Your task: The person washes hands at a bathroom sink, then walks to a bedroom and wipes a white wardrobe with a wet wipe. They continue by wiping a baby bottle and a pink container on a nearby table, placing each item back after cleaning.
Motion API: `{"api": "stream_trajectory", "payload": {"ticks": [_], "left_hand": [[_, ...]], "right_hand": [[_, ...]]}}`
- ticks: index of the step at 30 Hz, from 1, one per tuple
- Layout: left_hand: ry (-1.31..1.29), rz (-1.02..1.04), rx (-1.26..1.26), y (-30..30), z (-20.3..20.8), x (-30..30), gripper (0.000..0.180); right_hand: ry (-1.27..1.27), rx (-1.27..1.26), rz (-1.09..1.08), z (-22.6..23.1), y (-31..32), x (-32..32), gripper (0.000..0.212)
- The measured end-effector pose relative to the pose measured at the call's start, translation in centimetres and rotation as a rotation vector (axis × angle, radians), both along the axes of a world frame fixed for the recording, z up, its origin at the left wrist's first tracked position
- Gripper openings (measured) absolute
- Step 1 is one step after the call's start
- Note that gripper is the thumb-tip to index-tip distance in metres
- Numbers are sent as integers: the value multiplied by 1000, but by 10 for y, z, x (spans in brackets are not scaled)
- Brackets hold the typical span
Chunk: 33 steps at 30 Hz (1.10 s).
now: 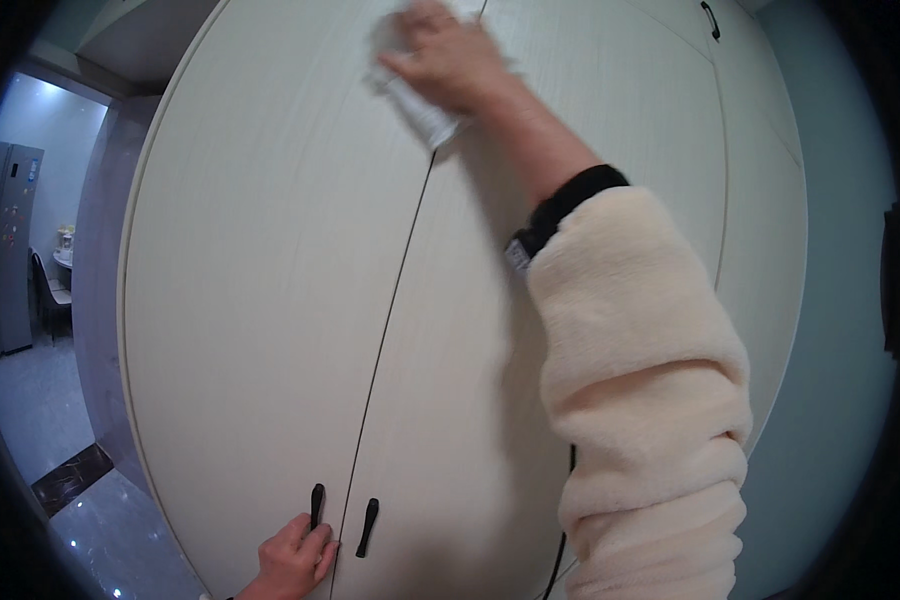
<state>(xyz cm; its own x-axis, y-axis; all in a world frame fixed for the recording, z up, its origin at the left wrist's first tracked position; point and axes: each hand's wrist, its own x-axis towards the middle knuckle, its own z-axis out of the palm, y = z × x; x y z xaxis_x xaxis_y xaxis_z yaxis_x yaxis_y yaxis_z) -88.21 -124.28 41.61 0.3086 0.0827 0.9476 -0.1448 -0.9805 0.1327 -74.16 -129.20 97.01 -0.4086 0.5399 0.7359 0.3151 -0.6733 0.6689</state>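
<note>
My right hand is raised high on the pale wardrobe door, blurred by motion. Under its palm and fingers lies a whitish cloth, pressed to the door front across the gap between two doors. Its exact shape is smeared. Low down, my left hand has its fingers closed around the lower part of a black door handle. A matching black handle sits just to the right, across the gap, with no hand on it.
Another black handle is at the upper right. A dark cord hangs below my right sleeve. A greenish wall stands at the right. Through a doorway at the left are a grey fridge, a chair and a shiny tiled floor.
</note>
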Motion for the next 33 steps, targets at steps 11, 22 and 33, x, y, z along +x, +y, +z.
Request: {"api": "stream_trajectory", "payload": {"ticks": [11, 22, 33], "left_hand": [[34, -35, -29, 1, 9, 0, 16], [2, -82, -117, -1, 10, 6, 12], [79, -133, -119, -1, 5, 11, 9]], "right_hand": [[41, 35, -70, 89, -4, -20, 70], [399, 725, -214, 189, -241, 59, 77], [69, 732, -554, 71, -422, 118, 39]]}}
